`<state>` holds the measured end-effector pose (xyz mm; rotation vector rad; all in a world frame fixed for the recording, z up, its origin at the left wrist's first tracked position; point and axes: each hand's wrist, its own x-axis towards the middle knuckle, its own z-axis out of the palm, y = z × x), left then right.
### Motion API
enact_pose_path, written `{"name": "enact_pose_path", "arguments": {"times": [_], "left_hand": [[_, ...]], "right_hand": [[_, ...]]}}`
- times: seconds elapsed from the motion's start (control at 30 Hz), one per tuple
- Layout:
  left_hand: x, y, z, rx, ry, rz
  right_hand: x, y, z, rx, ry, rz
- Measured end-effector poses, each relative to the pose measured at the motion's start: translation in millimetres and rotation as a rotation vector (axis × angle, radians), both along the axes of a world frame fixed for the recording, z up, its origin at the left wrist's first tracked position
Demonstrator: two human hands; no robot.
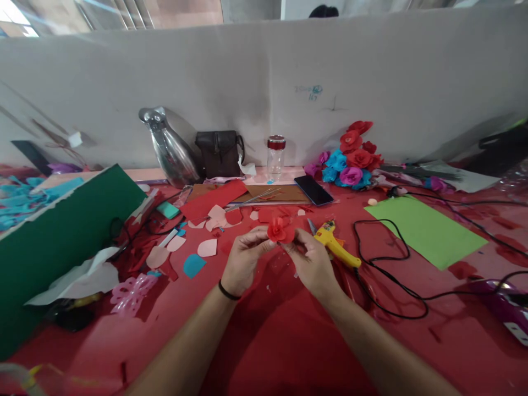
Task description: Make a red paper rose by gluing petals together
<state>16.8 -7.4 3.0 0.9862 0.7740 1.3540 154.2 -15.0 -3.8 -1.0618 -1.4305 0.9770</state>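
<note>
A small red paper flower (279,231) is held up over the red table between both hands. My left hand (246,258) pinches it from the left, a dark band around that wrist. From the other side my right hand (310,258) grips its petals with thumb and fingers. Just beyond the right hand lies a yellow glue gun (336,247) with a black cord. Pink paper petals (207,248) and a blue petal (194,265) are scattered left of my left hand. The flower's underside is hidden by the fingers.
A steel flask (173,151), brown bag (220,154) and glass jar (276,159) stand by the wall. Finished paper flowers (350,162) lie at back right near a phone (313,190). Green sheet (427,228) lies right; a green box (78,236) stands left.
</note>
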Motion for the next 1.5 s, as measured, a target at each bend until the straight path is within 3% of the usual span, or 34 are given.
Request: {"name": "enact_pose_path", "arguments": {"times": [0.3, 0.57, 1.0, 1.17, 1.37, 1.5], "left_hand": [[2, 3, -4.9, -0.013, -0.011, 0.053], [2, 5, -10.8, 0.028, 0.029, 0.062], [5, 4, -10.6, 0.024, 0.140, 0.129], [5, 5, -11.4, 0.025, 0.128, 0.110], [5, 5, -12.4, 0.036, 0.089, 0.091], [4, 7, -15.7, 0.050, 0.107, 0.091]], "right_hand": [[-2, -5, 5.7, 0.055, -0.051, -0.066], [2, -2, 12.9, -0.170, 0.411, 0.072], [4, -2, 11.4, -0.136, 0.252, 0.005], [3, -2, 14.9, -0.180, 0.369, 0.019], [1, -2, 16.9, -0.397, 0.518, 0.048], [-1, -2, 17.6, -0.359, 0.565, 0.037]]}}
